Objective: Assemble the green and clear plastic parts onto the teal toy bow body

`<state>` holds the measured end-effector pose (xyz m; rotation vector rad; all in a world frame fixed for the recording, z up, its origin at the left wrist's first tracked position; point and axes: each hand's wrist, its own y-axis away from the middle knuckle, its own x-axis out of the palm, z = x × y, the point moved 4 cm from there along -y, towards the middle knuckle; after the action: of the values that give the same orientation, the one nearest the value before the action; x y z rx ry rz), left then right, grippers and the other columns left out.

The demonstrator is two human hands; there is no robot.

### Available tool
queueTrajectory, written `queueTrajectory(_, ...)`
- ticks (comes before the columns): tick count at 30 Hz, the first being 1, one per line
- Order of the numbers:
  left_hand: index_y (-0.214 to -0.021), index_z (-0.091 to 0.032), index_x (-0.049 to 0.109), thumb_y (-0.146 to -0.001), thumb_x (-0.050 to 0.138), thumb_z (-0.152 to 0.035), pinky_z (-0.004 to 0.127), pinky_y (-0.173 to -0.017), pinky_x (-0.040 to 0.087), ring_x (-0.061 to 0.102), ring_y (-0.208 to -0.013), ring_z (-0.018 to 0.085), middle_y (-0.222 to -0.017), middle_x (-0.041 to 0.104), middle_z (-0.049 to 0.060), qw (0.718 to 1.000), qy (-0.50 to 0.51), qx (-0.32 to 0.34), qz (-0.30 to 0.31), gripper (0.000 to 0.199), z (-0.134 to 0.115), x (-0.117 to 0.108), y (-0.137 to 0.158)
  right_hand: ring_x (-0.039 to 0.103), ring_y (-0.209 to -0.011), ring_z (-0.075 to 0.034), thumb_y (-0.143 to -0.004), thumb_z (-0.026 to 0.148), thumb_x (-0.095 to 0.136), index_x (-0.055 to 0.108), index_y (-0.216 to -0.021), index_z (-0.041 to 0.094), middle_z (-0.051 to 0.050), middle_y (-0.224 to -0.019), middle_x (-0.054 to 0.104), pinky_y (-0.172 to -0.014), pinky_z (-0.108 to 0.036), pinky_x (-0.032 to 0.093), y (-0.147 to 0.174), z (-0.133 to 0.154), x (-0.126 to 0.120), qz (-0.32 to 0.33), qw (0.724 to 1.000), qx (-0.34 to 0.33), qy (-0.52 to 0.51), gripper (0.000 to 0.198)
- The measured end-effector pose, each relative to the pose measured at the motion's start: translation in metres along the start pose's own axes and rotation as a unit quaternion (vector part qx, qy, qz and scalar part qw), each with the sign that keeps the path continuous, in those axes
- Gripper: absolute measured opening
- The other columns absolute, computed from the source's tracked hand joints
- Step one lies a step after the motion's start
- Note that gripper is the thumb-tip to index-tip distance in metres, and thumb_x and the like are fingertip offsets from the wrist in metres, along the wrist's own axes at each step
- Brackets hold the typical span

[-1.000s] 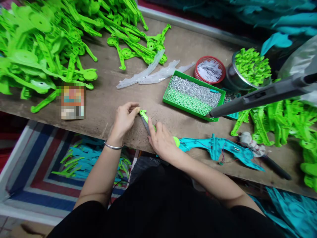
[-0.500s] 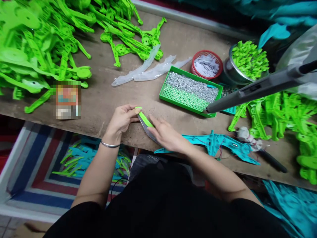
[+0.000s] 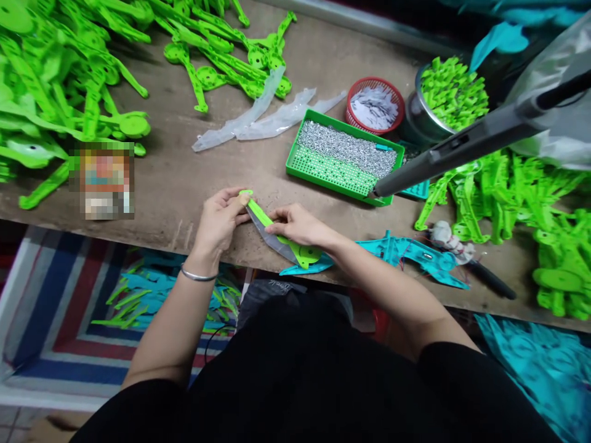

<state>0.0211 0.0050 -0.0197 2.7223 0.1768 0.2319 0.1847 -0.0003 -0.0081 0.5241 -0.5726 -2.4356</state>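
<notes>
A long lime-green plastic part (image 3: 305, 253) with a translucent plastic sheet (image 3: 276, 243) along its near side lies between my hands at the table's front edge. My left hand (image 3: 220, 216) pinches its far-left tip between thumb and fingers. My right hand (image 3: 295, 223) grips the same part around its middle, thumb on top and fingers curled. The part's wide rounded end shows beneath my right wrist. Behind that end lies a teal plastic frame (image 3: 383, 249) with thin wires, partly covered by my right forearm.
A green perforated tray (image 3: 332, 184) of small metal screws stands ahead, beside a red basket (image 3: 401, 117) of white strips and a metal bowl (image 3: 418, 101) of green pieces. A grey electric screwdriver (image 3: 443, 147) hangs over the tray. Green parts (image 3: 50, 67) heap at left; loose translucent sheets (image 3: 277, 120) lie mid-table.
My right hand has gone from lying flat over the green part to gripping it with curled fingers, uncovering its rounded end. The whole view has shifted slightly.
</notes>
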Motion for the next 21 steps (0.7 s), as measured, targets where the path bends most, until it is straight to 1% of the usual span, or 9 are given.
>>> queueTrajectory(3, -0.108, -0.021, 0.056, -0.064, 0.086, -0.048, 0.031, -0.08, 0.06, 0.072, -0.082, 0.015, -0.092, 0.072, 0.001, 0.999, 0.034, 0.003, -0.022, 0.06, 0.011, 0.008, 0.029, 0.05, -0.065, -0.009, -0.08, 0.016, 0.066, 0.074, -0.094, 0.01, 0.0, -0.075, 0.067, -0.063, -0.022, 0.039, 0.002, 0.001, -0.003, 0.003, 0.999, -0.002, -0.033, 0.017)
queueTrajectory(5, -0.111, -0.02, 0.055, -0.06, 0.089, -0.042, 0.03, -0.081, 0.059, 0.072, -0.084, 0.015, -0.097, 0.073, 0.003, 0.998, 0.055, -0.023, -0.002, 0.065, 0.023, 0.021, 0.052, 0.053, -0.066, -0.009, -0.08, 0.015, 0.065, 0.074, -0.094, 0.011, 0.0, -0.079, 0.069, -0.065, -0.022, 0.042, 0.004, 0.003, -0.004, 0.017, 0.997, -0.006, -0.068, 0.017)
queueTrajectory(8, -0.102, -0.018, 0.058, -0.057, 0.091, -0.037, 0.027, -0.073, 0.058, 0.07, -0.076, 0.015, -0.088, 0.073, 0.002, 0.992, 0.064, -0.084, 0.065, 0.059, 0.044, 0.045, 0.08, 0.055, -0.067, -0.009, -0.079, 0.013, 0.066, 0.073, -0.095, 0.01, -0.001, -0.08, 0.07, -0.066, -0.022, 0.044, 0.007, 0.006, -0.005, 0.034, 0.994, -0.01, -0.101, 0.018)
queueTrajectory(10, -0.093, -0.017, 0.059, -0.059, 0.091, -0.038, 0.026, -0.065, 0.056, 0.068, -0.069, 0.014, -0.079, 0.071, 0.0, 0.991, 0.052, -0.097, 0.073, 0.051, 0.053, 0.055, 0.088, 0.056, -0.067, -0.009, -0.08, 0.014, 0.067, 0.072, -0.097, 0.009, 0.0, -0.079, 0.07, -0.066, -0.022, 0.044, 0.009, 0.009, -0.007, 0.04, 0.994, -0.015, -0.101, 0.019)
queueTrajectory(12, -0.09, -0.017, 0.06, -0.06, 0.09, -0.039, 0.026, -0.063, 0.055, 0.068, -0.067, 0.014, -0.078, 0.07, -0.001, 0.993, 0.043, -0.093, 0.058, 0.048, 0.057, 0.059, 0.089, 0.059, -0.071, -0.01, -0.082, 0.016, 0.066, 0.071, -0.103, 0.01, -0.001, -0.084, 0.072, -0.069, -0.023, 0.046, 0.014, 0.012, -0.01, 0.044, 0.995, -0.039, -0.08, 0.022)
queueTrajectory(14, -0.094, -0.018, 0.06, -0.059, 0.09, -0.039, 0.027, -0.065, 0.056, 0.069, -0.07, 0.015, -0.081, 0.072, 0.0, 0.994, 0.044, -0.087, 0.048, 0.051, 0.057, 0.06, 0.088, 0.063, -0.08, -0.012, -0.088, 0.02, 0.064, 0.071, -0.105, 0.011, -0.003, -0.093, 0.074, -0.075, -0.024, 0.048, 0.023, 0.014, -0.015, 0.024, 0.997, -0.08, -0.008, 0.021)
queueTrajectory(16, -0.096, -0.018, 0.06, -0.058, 0.09, -0.04, 0.028, -0.067, 0.057, 0.07, -0.072, 0.016, -0.084, 0.073, 0.001, 0.995, 0.046, -0.079, 0.043, 0.053, 0.055, 0.06, 0.087, 0.065, -0.089, -0.015, -0.097, 0.03, 0.055, 0.072, -0.102, 0.012, -0.008, -0.099, 0.074, -0.081, -0.027, 0.048, 0.037, 0.012, -0.023, -0.046, 0.986, -0.088, 0.131, 0.025)
queueTrajectory(19, -0.094, -0.018, 0.06, -0.059, 0.09, -0.041, 0.03, -0.071, 0.057, 0.071, -0.075, 0.017, -0.086, 0.074, 0.002, 0.996, 0.046, -0.069, 0.045, 0.052, 0.051, 0.063, 0.088, 0.068, -0.09, -0.024, -0.103, 0.052, 0.036, 0.075, -0.096, 0.013, -0.016, -0.095, 0.075, -0.079, -0.034, 0.048, 0.057, -0.001, -0.03, -0.137, 0.933, 0.007, 0.331, 0.055)
queueTrajectory(21, -0.092, -0.017, 0.061, -0.059, 0.09, -0.04, 0.03, -0.071, 0.057, 0.07, -0.076, 0.017, -0.086, 0.074, 0.003, 0.996, 0.041, -0.059, 0.043, 0.05, 0.049, 0.065, 0.089, 0.07, -0.087, -0.028, -0.101, 0.061, 0.029, 0.077, -0.095, 0.015, -0.019, -0.09, 0.075, -0.076, -0.037, 0.048, 0.065, -0.01, -0.029, -0.161, 0.903, 0.07, 0.392, 0.067)
